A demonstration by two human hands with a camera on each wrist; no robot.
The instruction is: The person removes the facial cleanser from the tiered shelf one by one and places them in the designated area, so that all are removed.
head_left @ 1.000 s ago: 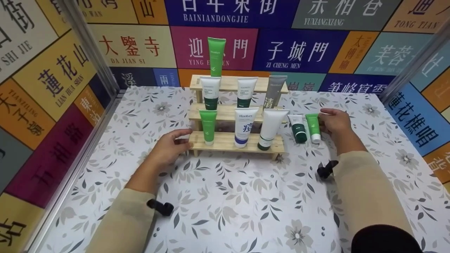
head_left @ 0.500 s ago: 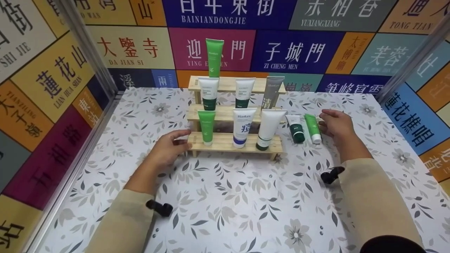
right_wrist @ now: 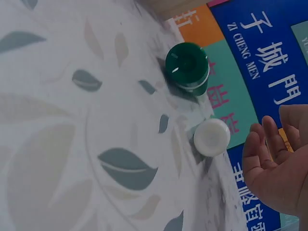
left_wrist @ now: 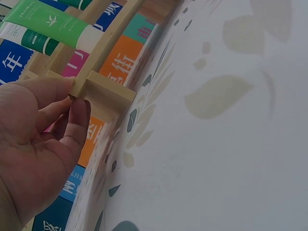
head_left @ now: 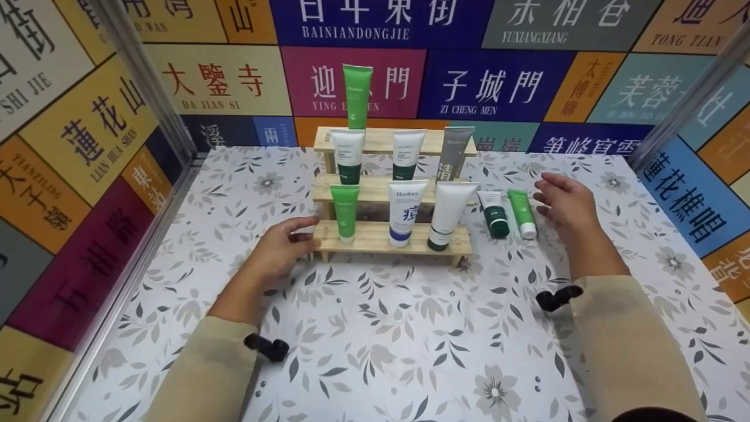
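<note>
Green tube (head_left: pixel 521 213) lying flat: head shows full length, right wrist cap (right_wrist: pixel 211 137) end-on.

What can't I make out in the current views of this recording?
Head: the tall green tube's cap, hidden behind a white-and-green tube.
Head: fine print on the white-and-blue tube, too small.
Right wrist: the label of the lying green tube, hidden behind its white cap.
Left wrist: the wooden stand's far end, cut off by the top edge.

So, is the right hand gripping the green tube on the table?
No, the right hand is beside the lying green tube, with nothing in its grasp.
</note>
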